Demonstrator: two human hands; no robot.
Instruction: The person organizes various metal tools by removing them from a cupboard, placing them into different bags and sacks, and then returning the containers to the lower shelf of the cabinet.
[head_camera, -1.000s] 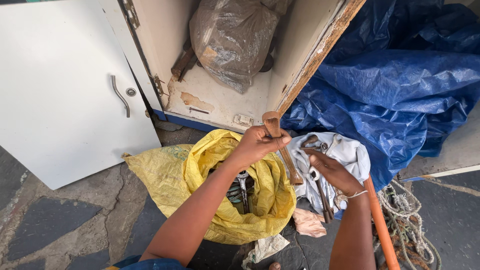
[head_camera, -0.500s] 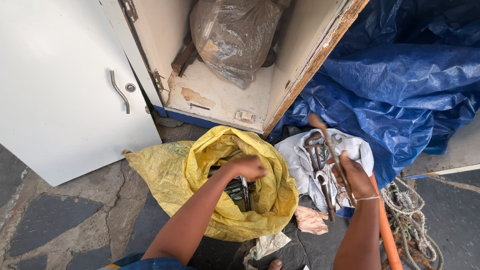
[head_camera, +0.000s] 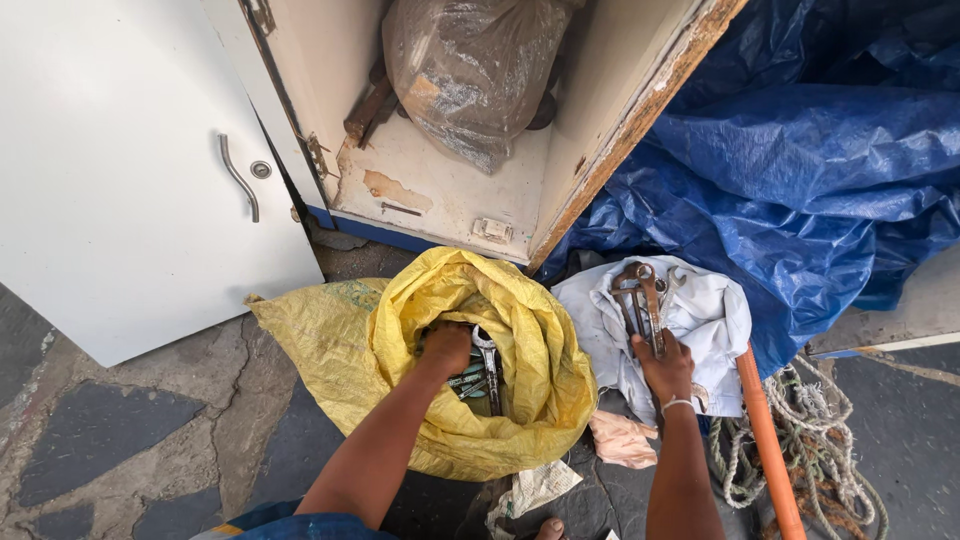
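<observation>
- The left hand (head_camera: 447, 348) is at the centre of the frame, sunk into the mouth of the yellow sack (head_camera: 520, 330). Its fingers are curled down among the spanners (head_camera: 484, 368) inside; whether they have closed on one cannot be told.
- The spanners lie in a dark heap in the sack's opening, just right of and under the left hand, one bright open-ended head showing beside the knuckles.
- The right hand (head_camera: 662, 365) is right of centre, resting on the white cloth (head_camera: 705, 315). Its fingers are closed around the lower ends of the rusty tools (head_camera: 640, 300).
- The rusty tools lie on the cloth in a bundle that points up and away from the hand.
- The white cloth is spread on the ground just right of the sack, its upper edge against the blue tarp (head_camera: 820, 160).
- The tarp fills the upper right of the frame.
- An orange pipe (head_camera: 765, 440) runs down the lower right, beside a heap of rope (head_camera: 810, 450).
- A cabinet (head_camera: 450, 200) stands open at top centre, with a plastic bag (head_camera: 470, 70) inside it.
- The cabinet's white door (head_camera: 120, 180) swings out across the upper left.
- A pale rag (head_camera: 620, 438) lies on the stone floor between sack and right forearm.
</observation>
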